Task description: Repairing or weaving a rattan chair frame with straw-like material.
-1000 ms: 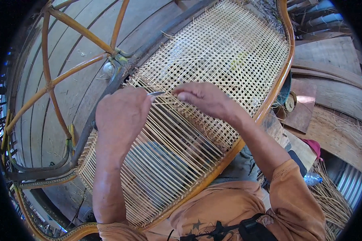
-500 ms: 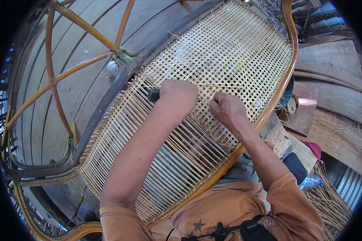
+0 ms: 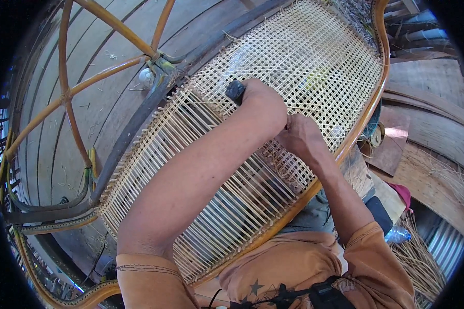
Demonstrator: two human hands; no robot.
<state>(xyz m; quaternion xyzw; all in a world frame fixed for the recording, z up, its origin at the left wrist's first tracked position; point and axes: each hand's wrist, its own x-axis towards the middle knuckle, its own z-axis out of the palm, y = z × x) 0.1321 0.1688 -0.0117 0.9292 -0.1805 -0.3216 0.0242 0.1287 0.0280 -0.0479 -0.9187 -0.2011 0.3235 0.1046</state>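
A woven cane panel [image 3: 304, 56] stretches across a curved rattan frame [image 3: 258, 239]. Its upper part is close open-weave; the lower part has only parallel cane strands [image 3: 216, 226]. Over the edge of the weave, my left hand [image 3: 263, 100] is closed around a tool with a thick black end [image 3: 235, 92]; the rest of the tool is hidden. Right beside it, my right hand [image 3: 304, 135] is closed, its fingertips pinched near the left wrist. What the right fingers grip, perhaps a strand, I cannot make out.
Bent rattan poles [image 3: 106, 74] cross at the left above a plank floor [image 3: 108, 31]. A white round object [image 3: 146, 77] lies by the pole joint. Wooden boards [image 3: 427, 170], a clear plastic bottle [image 3: 398, 234] and a bundle of cane [image 3: 415, 257] are at the right.
My left hand has moved right and away from me with the black-ended tool, closing up to my right hand. The right hand has shifted only slightly.
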